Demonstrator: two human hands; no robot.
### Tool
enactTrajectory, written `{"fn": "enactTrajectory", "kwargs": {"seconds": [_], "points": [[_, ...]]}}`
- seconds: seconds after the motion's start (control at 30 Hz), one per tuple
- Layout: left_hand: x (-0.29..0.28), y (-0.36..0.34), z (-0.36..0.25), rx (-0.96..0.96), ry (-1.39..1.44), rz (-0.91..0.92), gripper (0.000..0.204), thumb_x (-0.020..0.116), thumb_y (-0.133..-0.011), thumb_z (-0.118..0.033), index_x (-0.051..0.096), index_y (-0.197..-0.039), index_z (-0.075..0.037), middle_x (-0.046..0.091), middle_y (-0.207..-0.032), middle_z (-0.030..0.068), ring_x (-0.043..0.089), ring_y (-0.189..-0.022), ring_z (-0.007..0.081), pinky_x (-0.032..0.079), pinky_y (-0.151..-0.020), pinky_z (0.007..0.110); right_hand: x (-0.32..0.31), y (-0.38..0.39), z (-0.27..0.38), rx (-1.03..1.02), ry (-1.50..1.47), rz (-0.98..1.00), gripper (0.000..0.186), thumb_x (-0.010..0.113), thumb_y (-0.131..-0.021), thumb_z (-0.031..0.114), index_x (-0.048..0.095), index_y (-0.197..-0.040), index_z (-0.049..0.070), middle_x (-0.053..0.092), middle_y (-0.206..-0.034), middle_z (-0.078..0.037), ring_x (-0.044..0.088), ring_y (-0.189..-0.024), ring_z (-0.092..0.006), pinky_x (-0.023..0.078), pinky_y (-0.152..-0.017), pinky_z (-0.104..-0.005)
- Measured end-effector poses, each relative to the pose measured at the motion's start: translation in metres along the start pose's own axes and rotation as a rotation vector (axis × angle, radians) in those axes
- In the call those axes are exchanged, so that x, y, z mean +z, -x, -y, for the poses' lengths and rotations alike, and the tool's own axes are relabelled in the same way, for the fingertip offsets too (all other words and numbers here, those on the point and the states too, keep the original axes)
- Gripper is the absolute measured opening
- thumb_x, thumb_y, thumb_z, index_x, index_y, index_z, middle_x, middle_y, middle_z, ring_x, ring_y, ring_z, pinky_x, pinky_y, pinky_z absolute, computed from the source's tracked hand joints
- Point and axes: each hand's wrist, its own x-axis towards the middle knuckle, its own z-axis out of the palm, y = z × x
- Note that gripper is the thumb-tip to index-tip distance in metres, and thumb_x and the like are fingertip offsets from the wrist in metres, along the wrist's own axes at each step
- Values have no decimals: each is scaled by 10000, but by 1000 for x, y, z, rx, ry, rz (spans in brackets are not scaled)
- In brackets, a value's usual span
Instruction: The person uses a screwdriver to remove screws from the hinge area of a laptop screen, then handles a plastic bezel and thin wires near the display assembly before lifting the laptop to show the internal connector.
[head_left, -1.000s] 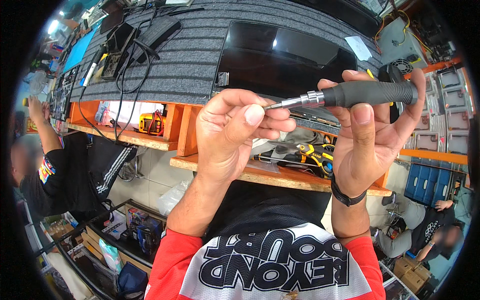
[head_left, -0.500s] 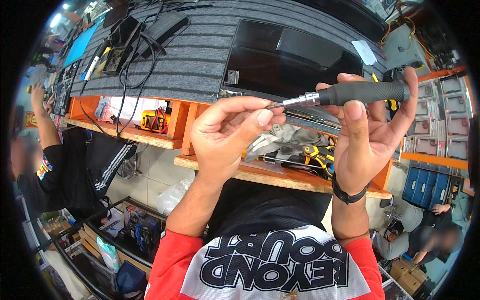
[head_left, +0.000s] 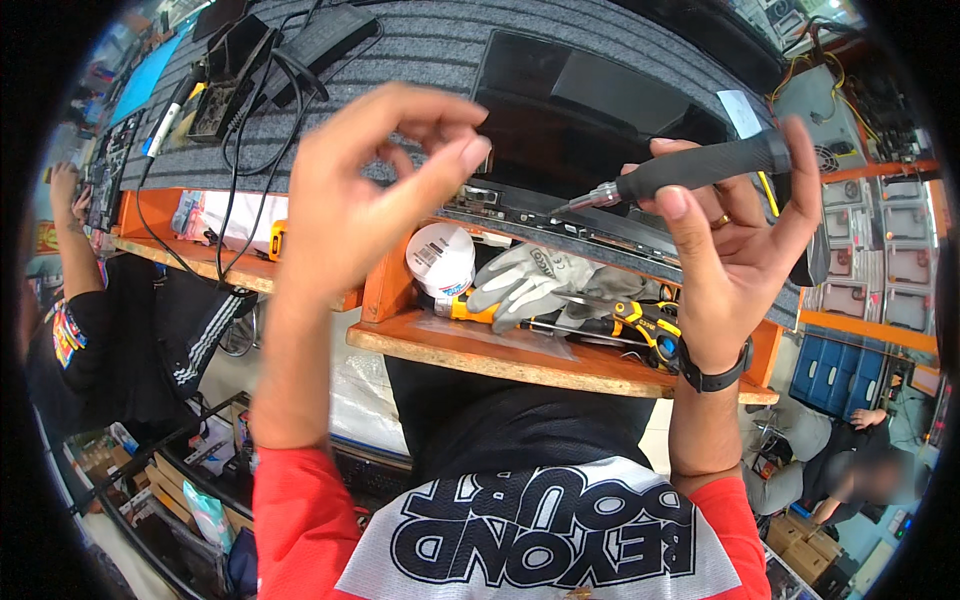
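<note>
My right hand (head_left: 735, 250) holds a black-handled screwdriver (head_left: 705, 168) with a silver shaft. Its thumb and fingers close round the grip, and the thin tip points down to the left. Raised to the left of that tip is my left hand (head_left: 370, 190), slightly blurred. Its fingers are curled, with a gap between thumb and forefinger, and I see nothing in them. Beneath both hands a dark glossy flat panel (head_left: 520, 85) lies on the grey ribbed mat (head_left: 410, 75). A strip of exposed parts (head_left: 540, 215) runs along its near edge, just below the screwdriver tip.
An orange wooden shelf (head_left: 470, 350) under the bench holds grey-white gloves (head_left: 530, 285), yellow-black pliers (head_left: 645, 325) and a round white container (head_left: 440, 258). Black cables (head_left: 240, 150) and a power adapter (head_left: 325, 45) lie at left. Co-workers sit at both sides.
My left hand has let go of the screwdriver's tip and moved up and to the left. The screwdriver has shifted slightly left, its tip still pointing left. The round container has come into view.
</note>
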Motion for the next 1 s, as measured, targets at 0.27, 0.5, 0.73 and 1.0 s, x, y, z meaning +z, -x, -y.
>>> {"fn": "enactTrajectory", "kwargs": {"seconds": [0.27, 0.5, 0.73, 1.0], "points": [[0, -72, 71, 322, -237, 298, 376, 812, -897, -234, 731, -1235, -92, 700, -1163, 61, 662, -1077, 200, 503, -940, 327, 21, 2, -13, -39, 208, 190, 913, 727, -919, -98, 158, -1608, 88, 685, -1218, -324, 744, -1064, -299, 610, -932, -367], [-1, -57, 91, 333, -305, 306, 584, 829, -852, -350, 661, -1360, -118, 620, -1371, 111, 565, -1328, 303, 416, -1149, 434, 25, 8, -17, -65, 323, 237, 956, 726, -912, -92, 122, -1619, 132, 687, -1195, -340, 748, -1060, -373, 627, -933, -460], [-11, -74, 87, 330, -197, 346, 540, 789, -932, -330, 631, -1330, 0, 609, -1259, 194, 583, -1190, 341, 467, -1035, 418, 24, 12, -17, -72, 378, 240, 958, 737, -914, -74, 123, -1618, 137, 686, -1199, -343, 751, -1056, -374, 629, -930, -454], [-11, -75, 90, 350, -187, 332, 505, 797, -922, -290, 641, -1300, 6, 622, -1210, 187, 594, -1144, 338, 478, -995, 415, 23, 10, -29, -199, 252, 268, 839, 790, -848, -114, 354, -1554, 10, 539, -1402, -261, 725, -1115, -412, 669, -881, -426]]}}
